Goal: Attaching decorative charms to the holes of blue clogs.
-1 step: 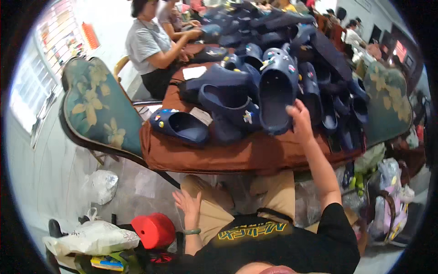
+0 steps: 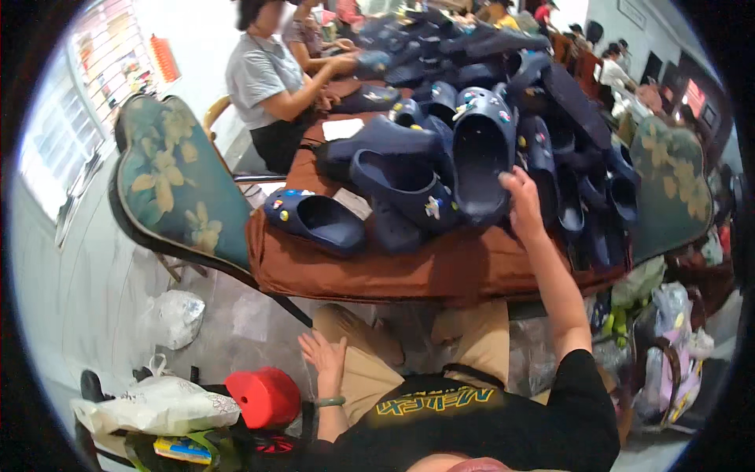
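In the head view, the two hands are kept well apart. The right hand (image 2: 523, 203) is closed around the right edge of a navy clog (image 2: 481, 169), which is pinched between thumb and fingers; how far the fingers reach behind it cannot be told. This one held clog is tilted up at the near side of the pile, its opening turned to the near side, its toe to the far side and dotted with small charms. The left hand (image 2: 322, 354) is spread open with nothing in it, placed beside the left thigh (image 2: 366, 358), below the near edge of the worktop (image 2: 377, 277). One green bracelet (image 2: 330, 401) is worn on the left wrist.

One separate clog (image 2: 314, 222) is laid at the near left of the worktop, and one clog with a white charm (image 2: 417, 197) is set just left of the held one. Behind them many more are heaped in a pile (image 2: 578, 102); their number cannot be counted. One white sheet (image 2: 343, 128) is seen left of the pile. The worktop is flanked by two green floral chair backs (image 2: 169, 181), one at each side. On the floor, one red stool (image 2: 263, 397) is seen at the near left, beside one white bag (image 2: 157, 409).
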Available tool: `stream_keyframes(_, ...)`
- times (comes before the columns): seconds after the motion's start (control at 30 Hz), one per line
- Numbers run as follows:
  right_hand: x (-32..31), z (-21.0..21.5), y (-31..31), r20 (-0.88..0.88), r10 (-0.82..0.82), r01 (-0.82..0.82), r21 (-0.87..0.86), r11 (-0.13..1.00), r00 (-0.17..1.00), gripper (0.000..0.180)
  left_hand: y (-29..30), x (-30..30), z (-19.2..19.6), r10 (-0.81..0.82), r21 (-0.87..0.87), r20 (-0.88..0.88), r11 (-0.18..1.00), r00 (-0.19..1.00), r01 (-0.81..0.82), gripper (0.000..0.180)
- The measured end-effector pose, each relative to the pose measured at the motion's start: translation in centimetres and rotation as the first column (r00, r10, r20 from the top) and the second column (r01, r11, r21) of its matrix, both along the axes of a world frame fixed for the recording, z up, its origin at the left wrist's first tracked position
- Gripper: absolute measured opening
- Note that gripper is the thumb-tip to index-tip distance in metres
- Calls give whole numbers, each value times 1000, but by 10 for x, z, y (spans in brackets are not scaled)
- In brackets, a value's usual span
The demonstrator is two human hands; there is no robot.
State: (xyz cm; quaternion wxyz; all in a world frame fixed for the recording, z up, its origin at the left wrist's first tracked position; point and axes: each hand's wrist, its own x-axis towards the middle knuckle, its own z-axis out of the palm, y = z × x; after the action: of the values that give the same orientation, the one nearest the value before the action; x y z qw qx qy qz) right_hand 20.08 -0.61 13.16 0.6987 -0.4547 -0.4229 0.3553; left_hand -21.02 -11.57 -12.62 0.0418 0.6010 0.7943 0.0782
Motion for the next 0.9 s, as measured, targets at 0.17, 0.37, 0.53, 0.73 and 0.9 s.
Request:
stream_keyframes(0.17, 48, 25, 105, 240, -111, 110, 19, 994, 964, 34, -10, -26, -56, 117, -190, 401, 981, 908, -43, 86)
stream_keyframes(0.37, 60, 2, 167, 490, -373, 404, 48, 914, 788, 45, -8, -13, -44, 168, -174, 562, 981, 810, -83, 85)
stream_keyframes(0.53, 33, -14, 178, 633, -316, 410, -3, 912, 706, 57, -10, -12, -56, 181, -162, 328, 978, 927, -133, 84)
stream_keyframes(0.73, 47, -37, 83, 690, -574, 367, 445, 817, 441, 33, 38, 5, -43, 66, -183, 210, 983, 975, -27, 74)
stream_keyframes(0.9, 17, -110, -8, 652, -500, 217, 467, 857, 570, 18, 84, -9, -62, 44, -135, 292, 991, 955, -4, 66)
